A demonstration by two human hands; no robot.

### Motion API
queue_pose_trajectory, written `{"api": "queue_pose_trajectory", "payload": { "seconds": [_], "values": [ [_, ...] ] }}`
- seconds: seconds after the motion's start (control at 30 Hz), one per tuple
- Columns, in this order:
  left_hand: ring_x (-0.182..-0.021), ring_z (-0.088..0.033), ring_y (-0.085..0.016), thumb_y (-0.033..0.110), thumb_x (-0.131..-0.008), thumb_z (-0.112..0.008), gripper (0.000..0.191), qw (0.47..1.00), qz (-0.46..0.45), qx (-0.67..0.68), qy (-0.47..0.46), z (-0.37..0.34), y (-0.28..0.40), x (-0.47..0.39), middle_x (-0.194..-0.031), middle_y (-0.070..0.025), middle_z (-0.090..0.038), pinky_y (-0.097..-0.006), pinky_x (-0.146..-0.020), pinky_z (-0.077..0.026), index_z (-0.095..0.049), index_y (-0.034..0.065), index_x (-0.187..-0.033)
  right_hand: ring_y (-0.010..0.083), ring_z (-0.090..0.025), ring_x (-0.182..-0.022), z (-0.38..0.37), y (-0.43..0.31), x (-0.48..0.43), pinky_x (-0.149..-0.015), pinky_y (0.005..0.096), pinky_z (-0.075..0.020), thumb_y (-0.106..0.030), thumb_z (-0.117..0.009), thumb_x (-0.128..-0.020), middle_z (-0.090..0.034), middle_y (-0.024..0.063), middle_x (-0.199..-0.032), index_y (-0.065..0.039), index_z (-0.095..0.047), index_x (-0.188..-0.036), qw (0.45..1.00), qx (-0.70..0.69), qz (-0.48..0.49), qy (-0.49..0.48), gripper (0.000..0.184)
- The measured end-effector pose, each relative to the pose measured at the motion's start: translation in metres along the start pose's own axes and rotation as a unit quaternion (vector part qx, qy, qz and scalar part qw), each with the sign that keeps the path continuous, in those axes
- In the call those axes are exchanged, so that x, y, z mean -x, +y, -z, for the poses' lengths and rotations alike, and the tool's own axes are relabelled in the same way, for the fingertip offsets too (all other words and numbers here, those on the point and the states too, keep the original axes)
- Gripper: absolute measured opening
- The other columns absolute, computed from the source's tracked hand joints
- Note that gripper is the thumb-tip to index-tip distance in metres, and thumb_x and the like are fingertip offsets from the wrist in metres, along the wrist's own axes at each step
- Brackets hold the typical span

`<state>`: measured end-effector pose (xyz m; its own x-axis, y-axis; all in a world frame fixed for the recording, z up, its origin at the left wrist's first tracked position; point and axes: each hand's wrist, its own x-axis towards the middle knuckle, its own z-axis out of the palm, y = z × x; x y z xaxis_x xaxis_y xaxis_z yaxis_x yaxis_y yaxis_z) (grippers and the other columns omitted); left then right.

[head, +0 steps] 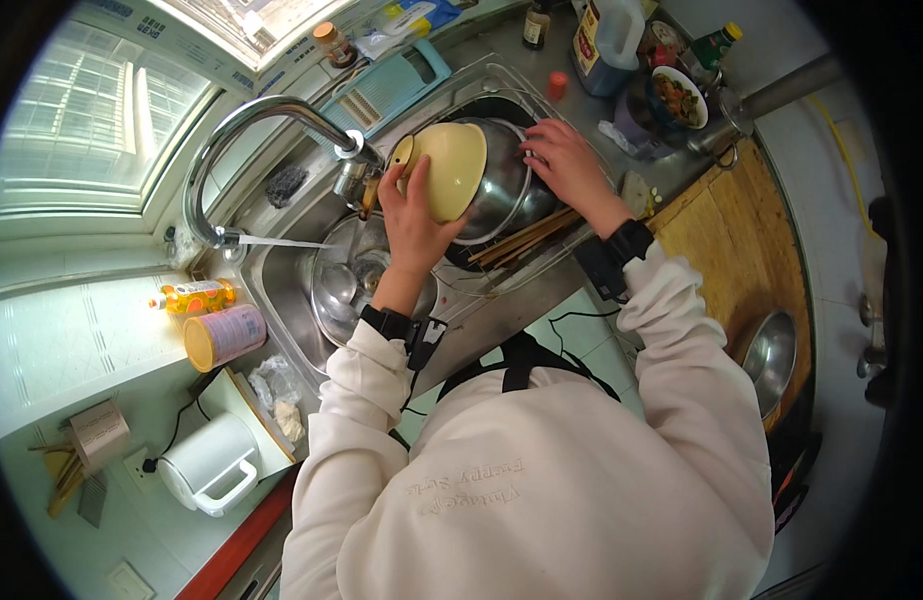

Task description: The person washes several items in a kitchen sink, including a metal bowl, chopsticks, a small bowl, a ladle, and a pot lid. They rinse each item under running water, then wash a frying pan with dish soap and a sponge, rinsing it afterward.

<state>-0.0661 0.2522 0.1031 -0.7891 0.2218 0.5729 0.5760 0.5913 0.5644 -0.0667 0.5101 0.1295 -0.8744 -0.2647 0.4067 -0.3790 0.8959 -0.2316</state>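
Note:
My left hand [416,225] is on a pale yellow bowl [450,161], its fingers and thumb spread around the outside. The bowl lies tilted on its side against a larger steel bowl [503,176]. My right hand [570,165] has its fingertips at the steel bowl's rim; whether they grip it is hidden. Both bowls sit over a wire rack [499,281] in the right sink basin. Several wooden chopsticks [525,238] lie beside them. Below my left hand, water runs from the chrome faucet [263,109] onto a round metal lid or pan [334,289] in the left basin.
A turquoise grater [383,90] lies behind the sink, with a dark scouring pad [285,185] nearby. Right of the sink stand a large jug [608,45] and a bowl of food [679,97]. A steel basin [770,364] rests on the wooden board [731,247]. A white kettle [210,461] is at left.

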Motion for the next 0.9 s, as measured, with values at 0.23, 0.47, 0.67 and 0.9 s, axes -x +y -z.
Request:
{"api": "queue_pose_trajectory", "payload": {
  "seconds": [0.23,0.47,0.67,0.9],
  "values": [
    [-0.118,-0.036,-0.038,0.025,-0.056,-0.085,0.086,1.0,0.002,-0.008,0.002,-0.013,-0.012,0.007,-0.125,-0.0179,-0.034,-0.0445,-0.099,-0.034,-0.043,0.0106,-0.13,0.023,-0.052,-0.098,-0.009,0.016,-0.019,-0.083,0.0361,-0.0422,-0.012,-0.067,-0.072,-0.056,0.0041,-0.092,-0.008,-0.061,-0.082,0.995,0.036,0.061,-0.076,0.012],
    [-0.12,-0.035,-0.039,0.03,-0.056,-0.086,0.091,0.999,-0.045,-0.001,0.002,-0.023,-0.02,0.016,-0.127,-0.0181,-0.033,-0.0459,-0.1,-0.034,-0.04,0.0095,-0.132,0.0248,-0.057,-0.083,-0.002,0.023,-0.023,-0.071,0.0344,-0.0454,-0.007,-0.06,-0.074,-0.059,0.0045,-0.084,-0.006,-0.058,-0.078,0.993,-0.1,-0.046,0.051,0.005],
    [-0.119,-0.037,-0.039,0.03,-0.062,-0.082,0.088,0.998,-0.03,0.026,-0.039,-0.018,-0.035,0.025,-0.128,-0.0194,-0.034,-0.0451,-0.099,-0.035,-0.036,0.0061,-0.133,0.0155,-0.061,-0.082,0.027,0.019,0.007,-0.071,0.0271,-0.0475,-0.012,-0.053,-0.086,-0.065,0.0052,-0.089,-0.006,-0.057,-0.087,0.764,-0.525,-0.372,0.054,0.007],
    [-0.117,-0.044,-0.037,0.021,-0.079,-0.068,0.067,0.993,0.039,0.084,-0.074,0.003,-0.07,0.039,-0.125,-0.0214,-0.045,-0.0395,-0.099,-0.036,-0.035,0.0004,-0.133,0.0139,-0.061,-0.081,0.025,-0.068,0.013,-0.072,0.0257,-0.0485,-0.012,-0.052,-0.087,-0.064,0.0067,-0.087,-0.005,-0.056,-0.089,0.655,-0.672,-0.308,-0.155,0.009]
  ]
}}
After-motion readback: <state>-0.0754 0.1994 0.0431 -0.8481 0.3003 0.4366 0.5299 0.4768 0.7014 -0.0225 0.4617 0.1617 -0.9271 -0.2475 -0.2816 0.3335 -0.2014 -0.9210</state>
